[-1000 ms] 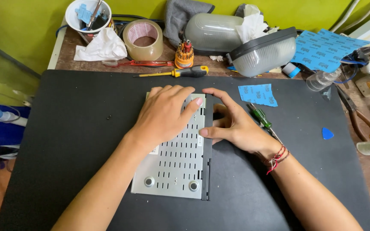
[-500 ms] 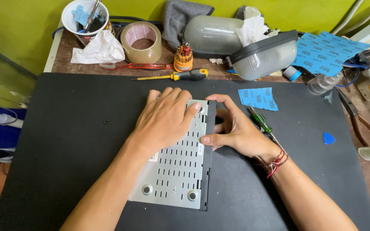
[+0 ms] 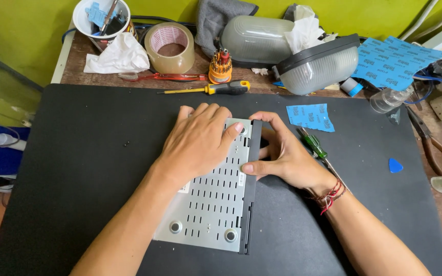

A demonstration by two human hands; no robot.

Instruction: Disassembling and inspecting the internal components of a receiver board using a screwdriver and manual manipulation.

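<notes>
Since a moment ago, the slotted grey metal plate with a black edge strip point(image 3: 211, 204) has tilted slightly on the black mat point(image 3: 78, 168); my left hand point(image 3: 196, 143) presses flat on it, fingers spread, while my right hand point(image 3: 282, 156) pinches the strip. Beyond lies a yellow-handled screwdriver point(image 3: 216, 89) on the bench.

A brown wooden desk point(image 3: 78, 71) carries a large black mat point(image 3: 78, 153) filling most of the frame. On the mat at centre lies a slotted grey metal box point(image 3: 208, 204). Along the desk's upper edge sit a tape roll point(image 3: 170, 47), a yellow-handled screwdriver point(image 3: 216, 89) and two lamp covers point(image 3: 318, 64).
</notes>
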